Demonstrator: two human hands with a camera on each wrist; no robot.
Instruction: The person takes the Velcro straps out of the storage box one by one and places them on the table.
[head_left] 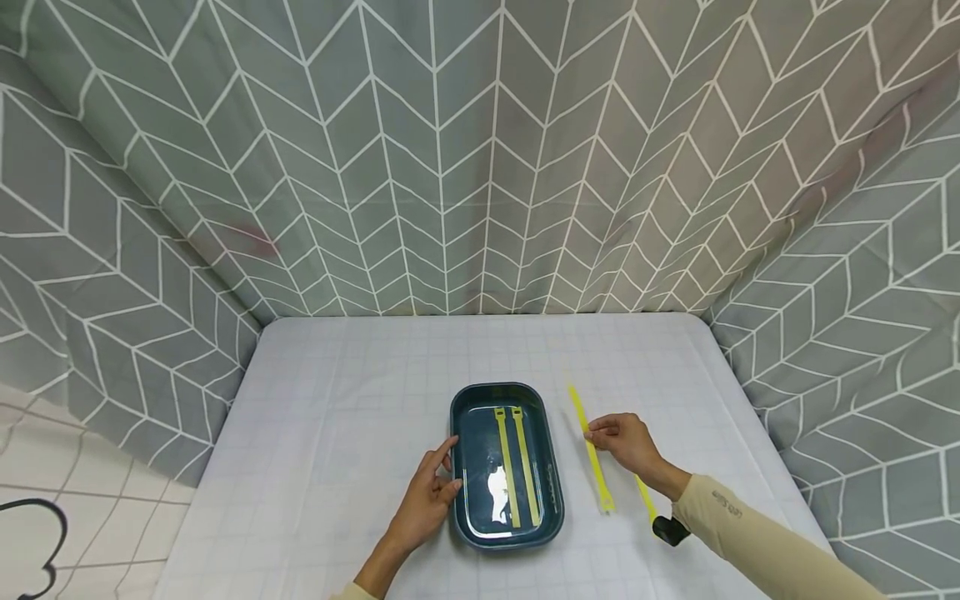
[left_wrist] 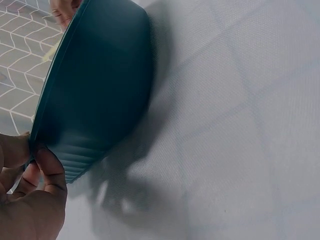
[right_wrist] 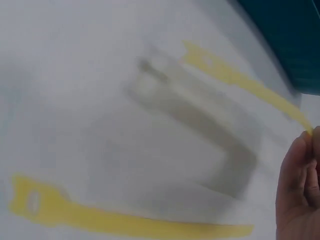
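Here the tabletop (head_left: 337,417), covered in a pale gridded cloth, carries a dark teal tray (head_left: 462,417), oblong with rounded corners and a glossy floor. The left hand (head_left: 427,500) rests against the tray's left wall, fingers (left_wrist: 50,172) lightly curled on the rim, apparently to steady it. Two flat yellow straps (head_left: 517,475) lie side by side in the tray. Just to its right, the right hand (head_left: 630,442) pinches a third strap (head_left: 592,458) between thumb and fingertips, while a fourth (head_left: 643,492) lies under the wrist.

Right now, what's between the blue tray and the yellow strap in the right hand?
Only bare white tablecloth lies between the tray and the strap pinched by the right hand, in the head view.
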